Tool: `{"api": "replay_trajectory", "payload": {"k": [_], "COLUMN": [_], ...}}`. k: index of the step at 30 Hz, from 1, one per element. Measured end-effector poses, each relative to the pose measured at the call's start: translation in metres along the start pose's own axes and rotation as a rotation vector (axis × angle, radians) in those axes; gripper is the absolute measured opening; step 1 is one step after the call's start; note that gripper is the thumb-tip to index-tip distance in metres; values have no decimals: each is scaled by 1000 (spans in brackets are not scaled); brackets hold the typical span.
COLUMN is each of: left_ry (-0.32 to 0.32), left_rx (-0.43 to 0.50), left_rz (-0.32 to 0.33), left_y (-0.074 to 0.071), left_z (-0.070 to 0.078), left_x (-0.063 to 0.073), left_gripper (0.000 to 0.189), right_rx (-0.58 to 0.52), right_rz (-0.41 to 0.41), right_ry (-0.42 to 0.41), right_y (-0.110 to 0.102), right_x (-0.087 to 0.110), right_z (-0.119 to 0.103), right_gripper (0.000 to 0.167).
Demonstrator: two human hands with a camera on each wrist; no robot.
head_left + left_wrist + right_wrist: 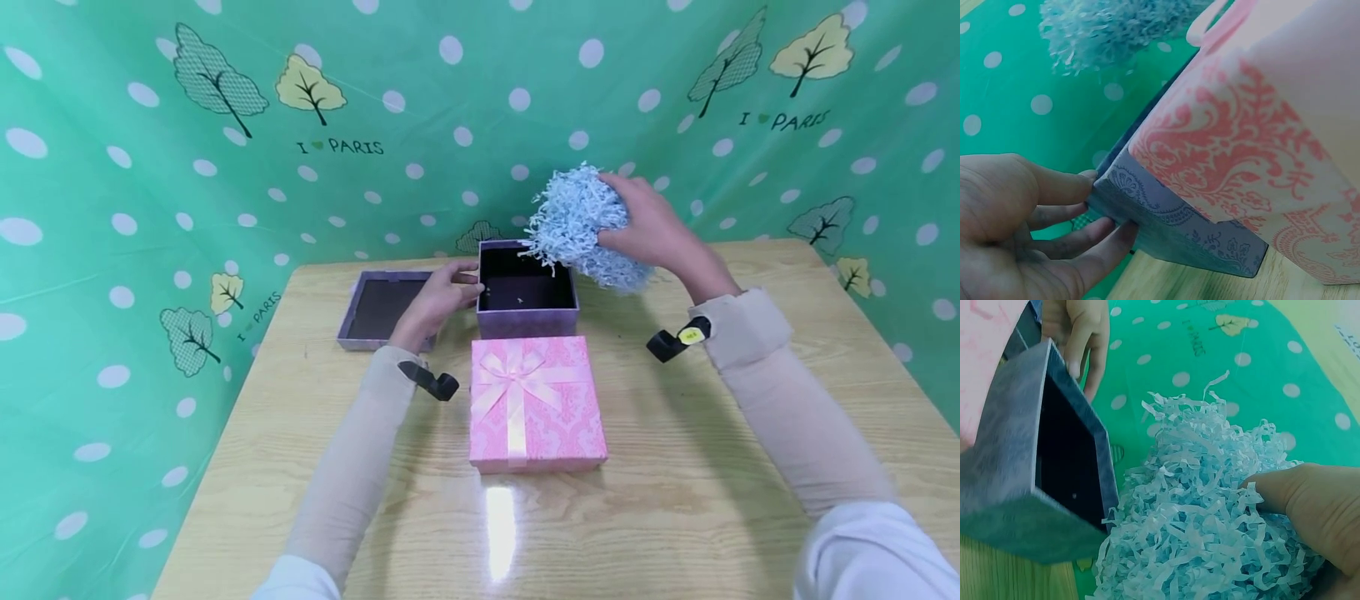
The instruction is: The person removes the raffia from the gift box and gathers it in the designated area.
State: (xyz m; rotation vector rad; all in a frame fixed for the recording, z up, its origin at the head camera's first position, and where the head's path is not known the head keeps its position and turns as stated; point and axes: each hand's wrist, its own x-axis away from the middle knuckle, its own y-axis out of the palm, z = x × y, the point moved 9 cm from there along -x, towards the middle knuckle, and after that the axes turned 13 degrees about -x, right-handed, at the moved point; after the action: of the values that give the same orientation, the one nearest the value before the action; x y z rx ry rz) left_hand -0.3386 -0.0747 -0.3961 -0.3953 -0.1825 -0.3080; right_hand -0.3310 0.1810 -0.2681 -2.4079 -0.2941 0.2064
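Note:
My right hand (651, 223) holds a big bundle of light-blue shredded paper (573, 212) up above the table, at the right rim of a purple box (527, 323). Loose strands hang over that rim. The box stands without its lid, and its dark inside holds only a few small specks. At the box's left side, my left hand (442, 298) touches the outer wall with fairly straight fingers. In the left wrist view its thumb and fingertips (1124, 232) lie at the box's patterned corner. The right wrist view shows the right thumb (1279, 487) pressed into the paper.
A pink gift box (555, 417) with a ribbon bow stands right in front of the purple box. The purple lid (382, 308) lies inside-up to the left, partly behind the left hand. A green dotted cloth (420, 108) hangs behind the wooden table (675, 500).

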Motion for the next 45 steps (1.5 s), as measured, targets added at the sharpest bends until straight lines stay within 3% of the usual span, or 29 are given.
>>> {"api": "replay_trajectory", "payload": {"k": [11,28,45], "left_ry": [-7,-11,-21], "left_rx": [24,26,8], "left_rz": [-14,-25,-19], "left_y": [3,3,1], "left_z": [0,-2,-4], "left_x": [-1,0,-1], "left_gripper": [51,50,50], "right_rx": [19,52,106], "right_rz": [39,39,-13], "right_ry": [70,177,261], "right_y": [-15,-13,4], "right_x": [19,39,42], "right_z": [45,117,157], "right_gripper": [83,84,84]}}
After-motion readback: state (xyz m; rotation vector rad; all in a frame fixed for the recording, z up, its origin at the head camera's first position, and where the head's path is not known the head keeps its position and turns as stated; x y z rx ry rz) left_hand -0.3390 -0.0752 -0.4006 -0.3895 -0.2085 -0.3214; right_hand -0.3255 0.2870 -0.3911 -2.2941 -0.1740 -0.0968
